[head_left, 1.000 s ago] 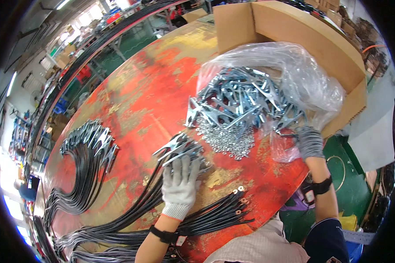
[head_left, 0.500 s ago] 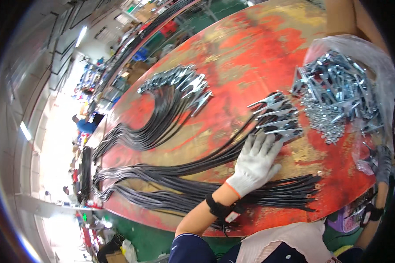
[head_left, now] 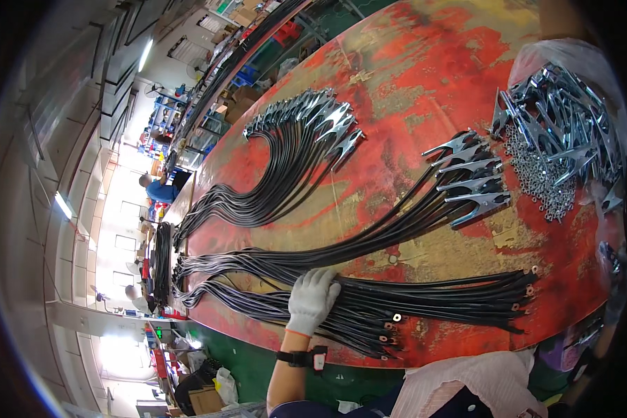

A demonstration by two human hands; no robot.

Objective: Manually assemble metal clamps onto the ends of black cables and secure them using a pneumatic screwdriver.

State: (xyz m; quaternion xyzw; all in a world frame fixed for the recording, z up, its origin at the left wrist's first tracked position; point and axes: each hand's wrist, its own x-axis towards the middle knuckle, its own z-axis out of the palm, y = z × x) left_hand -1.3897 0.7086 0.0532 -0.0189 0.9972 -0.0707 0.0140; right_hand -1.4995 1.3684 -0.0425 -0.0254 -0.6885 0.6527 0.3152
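Note:
My left hand [head_left: 313, 302], in a white knit glove, lies over a bundle of black cables [head_left: 432, 303] near the front of the table, its fingers curled onto them. Copper ring lugs [head_left: 396, 318] tip the loose cable ends. My right hand [head_left: 614, 282] is at the dim right rim, beside a metal clamp [head_left: 610, 256]; its fingers are too dark to read. Beyond my left hand, several cables end in silver spring clamps [head_left: 475, 182], laid in a row. A further bundle with clamps [head_left: 313, 118] fans out at the far left.
A clear plastic bag [head_left: 564, 52] holds a heap of loose silver clamps [head_left: 571, 125] and small nuts [head_left: 540, 174] on the right. The round table [head_left: 404, 90] has worn red paint. Another person in blue [head_left: 161, 191] is in the background, near shelves.
My left hand has moved left and nearer, from beside the clamp row onto the cables. The clamp row now shows uncovered. My view has shifted somewhat.

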